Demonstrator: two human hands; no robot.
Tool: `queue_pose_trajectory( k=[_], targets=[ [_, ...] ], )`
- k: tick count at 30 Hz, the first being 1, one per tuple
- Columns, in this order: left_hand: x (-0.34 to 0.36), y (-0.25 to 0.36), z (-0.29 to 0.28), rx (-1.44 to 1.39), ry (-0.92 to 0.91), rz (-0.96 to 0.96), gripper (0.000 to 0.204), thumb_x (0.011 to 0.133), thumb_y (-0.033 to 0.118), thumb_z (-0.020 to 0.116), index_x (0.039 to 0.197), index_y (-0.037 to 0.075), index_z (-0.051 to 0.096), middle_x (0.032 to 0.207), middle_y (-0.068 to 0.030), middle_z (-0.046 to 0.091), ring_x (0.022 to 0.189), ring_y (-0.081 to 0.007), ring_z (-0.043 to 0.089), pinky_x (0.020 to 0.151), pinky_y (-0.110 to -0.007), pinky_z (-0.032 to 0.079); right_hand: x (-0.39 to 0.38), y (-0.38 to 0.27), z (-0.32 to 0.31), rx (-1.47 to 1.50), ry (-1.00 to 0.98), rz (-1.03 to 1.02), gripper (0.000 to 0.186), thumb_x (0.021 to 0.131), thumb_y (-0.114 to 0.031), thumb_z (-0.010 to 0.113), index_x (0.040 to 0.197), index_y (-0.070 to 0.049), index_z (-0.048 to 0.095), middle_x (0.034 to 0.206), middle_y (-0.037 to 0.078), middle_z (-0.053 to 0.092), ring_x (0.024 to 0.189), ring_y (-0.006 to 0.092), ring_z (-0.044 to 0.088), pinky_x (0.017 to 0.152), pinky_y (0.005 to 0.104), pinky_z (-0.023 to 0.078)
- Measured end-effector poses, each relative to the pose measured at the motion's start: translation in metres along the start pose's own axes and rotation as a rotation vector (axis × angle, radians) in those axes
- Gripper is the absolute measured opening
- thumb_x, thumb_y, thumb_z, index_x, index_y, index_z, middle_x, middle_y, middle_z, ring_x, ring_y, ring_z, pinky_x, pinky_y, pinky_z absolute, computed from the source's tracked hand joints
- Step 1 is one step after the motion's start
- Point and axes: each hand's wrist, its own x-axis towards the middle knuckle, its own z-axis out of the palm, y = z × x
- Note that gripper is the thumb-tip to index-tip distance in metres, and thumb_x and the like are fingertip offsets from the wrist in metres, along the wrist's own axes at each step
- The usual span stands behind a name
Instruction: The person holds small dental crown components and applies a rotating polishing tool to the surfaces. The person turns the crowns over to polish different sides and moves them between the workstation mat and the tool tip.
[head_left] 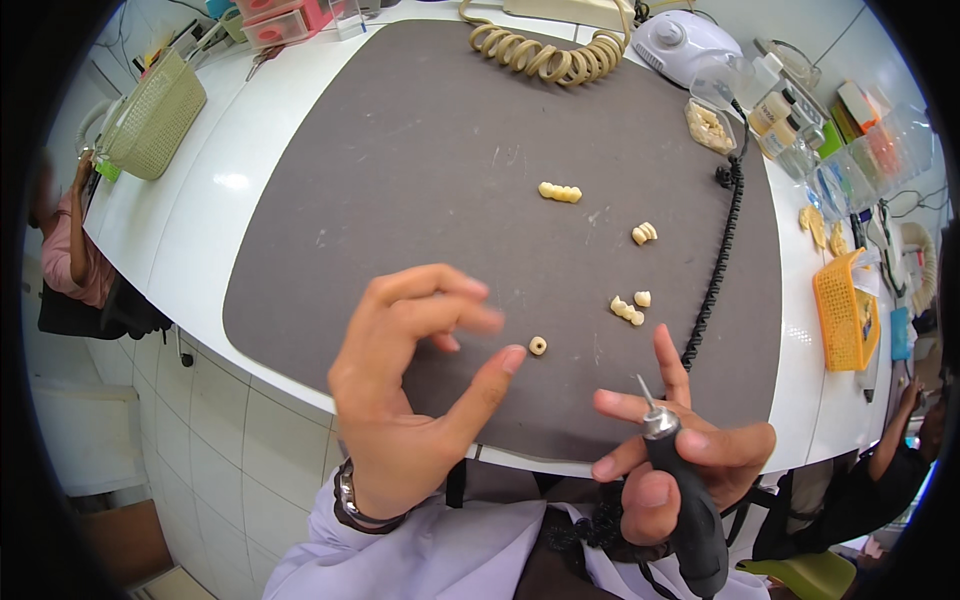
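My left hand (420, 370) is raised over the near part of the grey mat, fingers curved and apart, with nothing in it. Just beyond its thumb tip lies a small cream dental crown (538, 346) with a dark hole in its face. In my right hand (728, 452) is a black rotary handpiece (692, 500), its thin metal bur pointing up and away from me. Past the right fingers rest a short tooth bridge (627, 311) and a single crown (643, 298). Farther off lie another tooth piece (644, 233) and a longer bridge (560, 192).
A coiled black cord (728, 230) runs along the mat's right side. At the back are a coiled beige hose (550, 62) and a white control unit (685, 45). An orange basket (845, 312) stands right, a green basket (155, 115) left. Other people sit at both sides.
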Motion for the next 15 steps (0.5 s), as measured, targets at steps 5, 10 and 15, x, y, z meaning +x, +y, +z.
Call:
queue_pose_trajectory(
  k=[5,10,15],
  targets=[
    [0.006,0.009,0.007,0.348,-0.234,0.032,0.035,0.064,0.000,0.073,0.097,0.003,0.066,0.100,-0.0070,0.062,0.081,-0.0187,0.052,0.070,-0.029,0.044,-0.001,0.001,-0.002,-0.020,0.044,-0.017,0.038,0.079,-0.009,0.069,0.108,-0.012,0.045,0.074,0.014,0.067,0.084,0.0298,0.069,0.104,0.0646,0.018],
    [0.005,0.013,0.009,0.337,-0.250,-0.020,0.026,0.063,0.002,0.074,0.088,0.004,0.069,0.097,-0.0058,0.063,0.081,-0.0195,0.053,0.072,-0.030,0.045,0.002,-0.001,-0.007,-0.023,-0.012,0.030,0.037,0.076,-0.007,0.070,0.108,-0.012,0.051,0.078,0.015,0.068,0.083,0.0268,0.069,0.105,0.0614,0.021],
    [0.003,0.006,0.008,0.341,-0.232,0.035,0.021,0.065,0.002,0.074,0.085,0.004,0.068,0.096,-0.0065,0.065,0.084,-0.0197,0.057,0.071,-0.030,0.046,0.001,0.001,-0.005,-0.023,0.004,0.030,0.036,0.076,-0.006,0.069,0.107,-0.012,0.052,0.076,0.014,0.068,0.083,0.0266,0.069,0.105,0.0605,0.021]
  ],
)
